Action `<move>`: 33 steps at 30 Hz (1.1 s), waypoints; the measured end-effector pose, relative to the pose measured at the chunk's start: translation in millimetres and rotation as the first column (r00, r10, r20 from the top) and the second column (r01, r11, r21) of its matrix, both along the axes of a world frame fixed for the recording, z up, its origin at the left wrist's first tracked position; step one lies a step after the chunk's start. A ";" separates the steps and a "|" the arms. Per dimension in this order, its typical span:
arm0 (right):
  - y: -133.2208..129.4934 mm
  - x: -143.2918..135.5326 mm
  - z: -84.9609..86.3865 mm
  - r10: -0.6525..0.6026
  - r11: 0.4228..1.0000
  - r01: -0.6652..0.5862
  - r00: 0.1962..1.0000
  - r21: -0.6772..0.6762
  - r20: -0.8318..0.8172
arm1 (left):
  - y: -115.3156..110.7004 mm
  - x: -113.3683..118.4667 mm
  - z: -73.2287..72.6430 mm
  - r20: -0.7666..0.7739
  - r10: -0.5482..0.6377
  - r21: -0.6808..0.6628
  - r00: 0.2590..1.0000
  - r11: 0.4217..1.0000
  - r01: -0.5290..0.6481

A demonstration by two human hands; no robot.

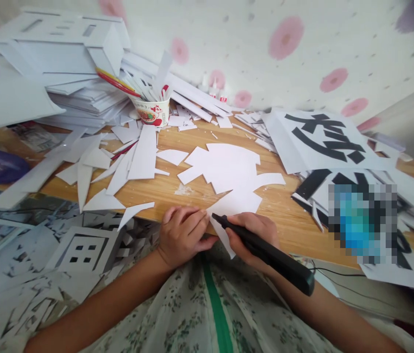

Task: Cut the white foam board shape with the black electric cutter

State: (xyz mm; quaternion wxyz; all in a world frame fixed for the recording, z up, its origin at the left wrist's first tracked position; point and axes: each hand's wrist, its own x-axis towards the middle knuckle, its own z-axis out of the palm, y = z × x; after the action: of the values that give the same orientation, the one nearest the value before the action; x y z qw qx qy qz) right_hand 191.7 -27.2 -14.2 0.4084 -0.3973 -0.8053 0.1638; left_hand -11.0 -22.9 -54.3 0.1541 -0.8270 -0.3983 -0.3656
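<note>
My right hand (256,233) is wrapped around a black utility knife (265,250), its narrow tip pointing left and away from me. No blade can be made out. The tip is beside the near part of a white foam board piece (238,201), which overhangs the table's front edge. My left hand (186,230) is closed at that edge, its fingers curled and pressed together against the left side of the board piece. Beyond both hands lies a larger white foam board cutout (229,164) with an angular outline, touching or overlapped by the near piece.
White offcuts (144,152) cover the wooden table's left side. Behind them stand a paper cup (153,112) of strips and stacked white boards (92,98). Sheets with black characters (324,137) lie right, near a blurred patch (363,223). Small bottles (214,90) stand by the wall; scraps litter the floor.
</note>
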 end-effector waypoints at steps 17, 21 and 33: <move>-20.3 27.5 9.0 0.108 0.991 -0.111 0.993 0.070 0.044 | -1.0 -1.3 2.7 -0.108 0.031 0.002 0.994 1.000 -0.031; -25.9 32.2 12.5 0.115 0.989 -0.120 0.992 0.084 0.060 | -1.0 -0.5 1.4 -0.154 0.051 0.002 0.987 0.999 -0.051; -36.4 40.7 9.5 0.141 0.985 -0.143 0.990 0.095 0.030 | -1.8 0.4 6.0 -0.143 0.066 -0.027 0.987 0.997 -0.071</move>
State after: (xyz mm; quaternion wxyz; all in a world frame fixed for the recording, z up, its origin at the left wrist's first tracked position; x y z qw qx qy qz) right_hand 232.4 -63.5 -4.7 0.4053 -0.3205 -0.8432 0.1485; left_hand -10.6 -24.7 -48.3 0.1813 -0.8392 -0.4202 -0.2937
